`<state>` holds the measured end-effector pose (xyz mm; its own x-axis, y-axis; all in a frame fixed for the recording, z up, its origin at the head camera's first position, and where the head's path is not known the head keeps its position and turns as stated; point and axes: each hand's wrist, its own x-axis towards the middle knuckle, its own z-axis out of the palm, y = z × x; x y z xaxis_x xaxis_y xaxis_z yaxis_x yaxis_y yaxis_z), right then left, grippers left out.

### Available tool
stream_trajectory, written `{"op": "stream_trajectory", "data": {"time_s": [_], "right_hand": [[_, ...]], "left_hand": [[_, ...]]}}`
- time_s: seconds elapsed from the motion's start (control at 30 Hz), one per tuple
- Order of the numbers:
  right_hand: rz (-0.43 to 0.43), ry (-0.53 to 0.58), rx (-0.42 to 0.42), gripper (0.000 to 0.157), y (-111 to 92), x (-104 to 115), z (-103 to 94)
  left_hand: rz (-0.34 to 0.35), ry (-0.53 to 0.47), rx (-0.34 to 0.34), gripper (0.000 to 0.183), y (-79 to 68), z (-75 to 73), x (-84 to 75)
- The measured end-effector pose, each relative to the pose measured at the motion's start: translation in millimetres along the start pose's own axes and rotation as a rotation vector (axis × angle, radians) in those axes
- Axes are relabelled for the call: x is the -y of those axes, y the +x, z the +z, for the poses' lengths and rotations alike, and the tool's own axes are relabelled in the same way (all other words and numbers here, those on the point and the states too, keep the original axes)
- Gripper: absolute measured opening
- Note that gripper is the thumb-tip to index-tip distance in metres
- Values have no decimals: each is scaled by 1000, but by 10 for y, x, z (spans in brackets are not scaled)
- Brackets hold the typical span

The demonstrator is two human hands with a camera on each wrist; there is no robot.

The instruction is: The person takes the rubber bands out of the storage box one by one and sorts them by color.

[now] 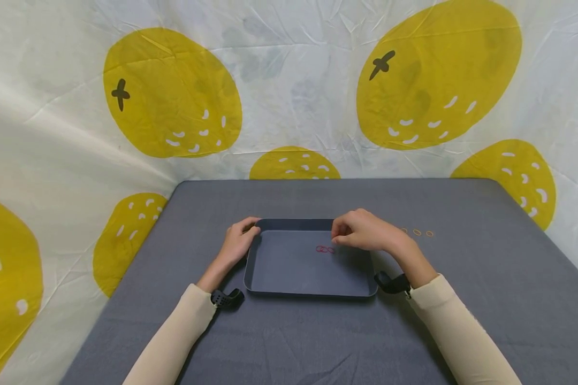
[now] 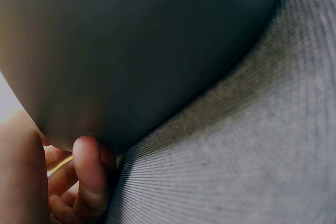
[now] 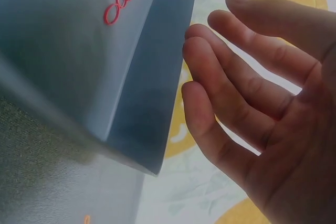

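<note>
A shallow dark grey tray (image 1: 289,275) lies on the table. Inside it, toward the right, three thin red rubber bands (image 1: 322,249) lie in a short row, touching or overlapping. My left hand (image 1: 237,243) grips the tray's far left corner, with fingers curled at the wall in the left wrist view. Over the tray's far right part hovers my right hand (image 1: 363,230). In the right wrist view its fingers (image 3: 231,93) are loosely bent and the thumb stands apart, with nothing held. The red bands lie just below and left of it in the head view.
To the right of the tray, several orange-yellow rubber bands (image 1: 430,233) lie on the grey-clothed table (image 1: 462,305), one partly hidden by my right wrist. Behind the table hangs a white cloth (image 1: 294,96) with yellow fruit prints.
</note>
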<state>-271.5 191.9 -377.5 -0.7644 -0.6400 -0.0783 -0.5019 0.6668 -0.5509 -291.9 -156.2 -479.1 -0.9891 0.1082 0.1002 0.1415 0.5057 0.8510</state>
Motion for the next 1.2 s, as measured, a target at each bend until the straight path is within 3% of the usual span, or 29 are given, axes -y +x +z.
{"op": "stream_trajectory", "data": {"time_s": [0.37,0.67,0.97,1.2], "right_hand": [[-26,-1,37,5,145,78,131],[-44,-48,89,1,381,95,264],[39,-89,91,7,464,32,319],[54,-103,69,5,512,-5,371]], "left_hand": [[-11,-1,8,30,-34,-1,40],[1,-8,5,30,-28,29,35],[19,-8,1,29,8,55,4],[15,-46,10,30,5,-6,37]]}}
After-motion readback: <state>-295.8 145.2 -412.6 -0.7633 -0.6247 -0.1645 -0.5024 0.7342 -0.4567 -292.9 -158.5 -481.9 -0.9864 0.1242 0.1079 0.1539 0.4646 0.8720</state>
